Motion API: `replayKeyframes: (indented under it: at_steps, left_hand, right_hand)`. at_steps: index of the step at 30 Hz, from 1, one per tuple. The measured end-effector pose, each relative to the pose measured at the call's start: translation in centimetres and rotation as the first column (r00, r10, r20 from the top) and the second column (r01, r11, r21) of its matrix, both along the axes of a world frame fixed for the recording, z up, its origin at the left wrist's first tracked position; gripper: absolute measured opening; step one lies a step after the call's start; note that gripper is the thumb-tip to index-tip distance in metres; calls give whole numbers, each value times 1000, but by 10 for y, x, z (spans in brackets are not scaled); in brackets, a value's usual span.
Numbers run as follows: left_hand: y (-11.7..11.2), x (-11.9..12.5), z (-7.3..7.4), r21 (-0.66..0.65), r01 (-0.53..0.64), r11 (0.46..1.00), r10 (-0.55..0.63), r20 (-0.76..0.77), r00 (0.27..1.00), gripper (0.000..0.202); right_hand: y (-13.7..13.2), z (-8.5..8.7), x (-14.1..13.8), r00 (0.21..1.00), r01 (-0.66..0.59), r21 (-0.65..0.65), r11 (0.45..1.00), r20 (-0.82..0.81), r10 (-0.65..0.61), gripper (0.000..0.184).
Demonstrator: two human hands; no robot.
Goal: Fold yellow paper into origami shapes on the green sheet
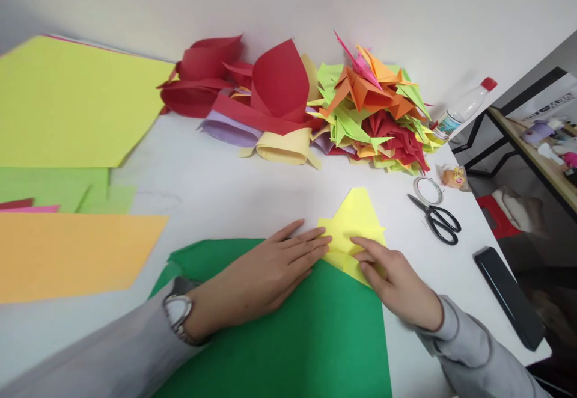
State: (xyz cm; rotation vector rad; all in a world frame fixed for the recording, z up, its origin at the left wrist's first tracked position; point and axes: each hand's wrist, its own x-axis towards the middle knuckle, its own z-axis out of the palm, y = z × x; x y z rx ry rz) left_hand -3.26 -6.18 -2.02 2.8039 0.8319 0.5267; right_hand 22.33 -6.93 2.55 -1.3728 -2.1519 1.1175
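Clerk: Principal item?

Keeper: Yellow paper piece (pixel 356 217), 1, angular, narrowing at its far side to a blunt tip, creased across its lower part. Location: on the white table (pixel 216 199), at the far right corner of the green sheet (pixel 342 332) and touching it. Which lies uppermost along the join: cannot be told.

Clerk: Hands, number and condition?

Keeper: 2, bare. The left hand (pixel 265 269): palm down, fingers extended, laid across the green sheet, fingertips at the left side of the yellow; grasping nothing. The right hand (pixel 396 275): half curled, index finger reaching over the yellow, thumb and remaining fingers bent close by its right side. Whether it pinches an edge: cannot be told.

Clerk: Step in hand?

Keeper: Judged to be the setting and flattening of yellow against green, the left hand serving as a weight, the right as adjuster.

Clerk: Requirements of the next move?

Keeper: In my judgement, steady pressure on the green so that it does not slide, and a light fingertip along crease and join. A hard push could skew or ruck the paper.

Clerk: Adjacent stock?

Keeper: To the right, scissors (pixel 428 211), 1 pair, black-handled; tape roll (pixel 417 192), 1, just beyond; black case (pixel 509 299), 1, near the table edge. To the left, orange sheet (pixel 76 257), 1. At the back, a heap of folded paper shapes (pixel 365 115), uncounted.
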Motion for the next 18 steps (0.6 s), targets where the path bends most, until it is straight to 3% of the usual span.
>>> replayKeyframes:
  at_steps: [6, 11, 18]
  left_hand:
    - [0, 0, 1, 63, 5, 998, -5, 7, 1000, 47]
    - [-3, 3, 3, 154, -27, 988, 26, 6, 1000, 42]
    - [-27, 26, 5, 215, -278, 936, 265, 89, 960, 41]
  right_hand:
    - [6, -6, 1, 997, -70, -83, 994, -34, 68, 31]
    - [5, -3, -3, 999, -41, -44, 998, -17, 40, 32]
    - [5, -6, -5, 1000, -21, 37, 999, 0, 21, 32]
